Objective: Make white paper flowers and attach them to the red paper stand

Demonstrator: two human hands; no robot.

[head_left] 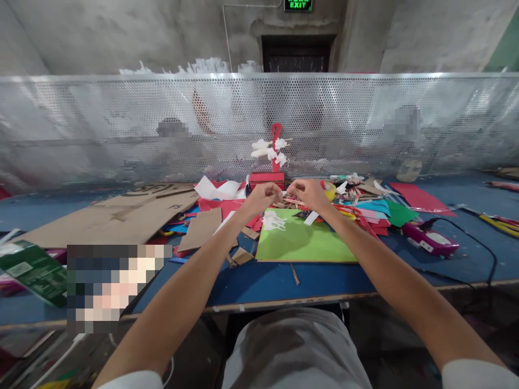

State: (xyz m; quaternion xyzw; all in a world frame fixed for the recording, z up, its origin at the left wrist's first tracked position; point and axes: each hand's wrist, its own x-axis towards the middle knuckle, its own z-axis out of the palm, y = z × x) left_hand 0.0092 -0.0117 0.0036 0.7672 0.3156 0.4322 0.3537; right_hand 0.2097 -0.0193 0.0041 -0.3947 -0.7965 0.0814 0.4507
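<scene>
Over the far edge of a lime-green sheet point(312, 246), my left hand point(263, 199) and my right hand point(310, 194) are close together with fingertips pinched. Something small and pale seems to lie between them, too small to name. Below my left hand, white paper cut-outs point(274, 220) rest on the sheet. A white paper strip point(312, 218) lies under my right wrist. Just beyond my hands stands a red paper piece point(276, 159) with a curled top, bearing white cloud-like shapes point(271, 153), on a red box-like base point(266, 179).
Flat cardboard point(117, 216) covers the left of the blue table point(243, 289). Coloured paper scraps and a yellow tape roll point(330, 192) crowd the back. At right are a purple device point(432, 240) with a black cord and yellow-handled pliers point(500, 224). A perforated metal screen point(344, 124) stands behind.
</scene>
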